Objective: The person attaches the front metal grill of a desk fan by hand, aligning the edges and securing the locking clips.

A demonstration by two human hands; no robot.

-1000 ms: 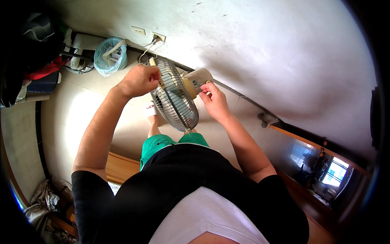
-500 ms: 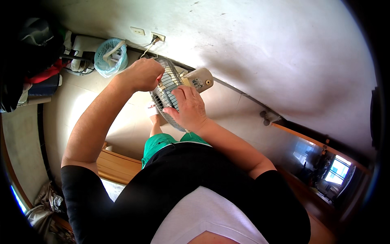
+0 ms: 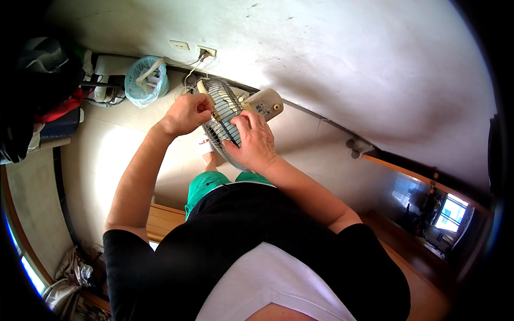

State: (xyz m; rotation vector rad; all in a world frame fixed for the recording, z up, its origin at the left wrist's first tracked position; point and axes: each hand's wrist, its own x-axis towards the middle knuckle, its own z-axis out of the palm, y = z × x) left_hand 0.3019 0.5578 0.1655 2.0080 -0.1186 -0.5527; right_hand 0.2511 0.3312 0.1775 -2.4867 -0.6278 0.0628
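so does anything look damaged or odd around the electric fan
Small dark marks spot the upper wall beyond the electric fan, standing out against its light surface. The fan's wire guard shows no clear break, though the left hand and right hand hide part of it.

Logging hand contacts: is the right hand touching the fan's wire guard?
Touching: in the head view, the right hand grips the wire guard along its edge.

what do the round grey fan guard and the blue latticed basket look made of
Round grey wire fan guard: probably metal, dull sheen, judging by its thin, closely spaced wires. Blue latticed basket: likely plastic, smooth-looking, given its moulded-looking openwork wall.
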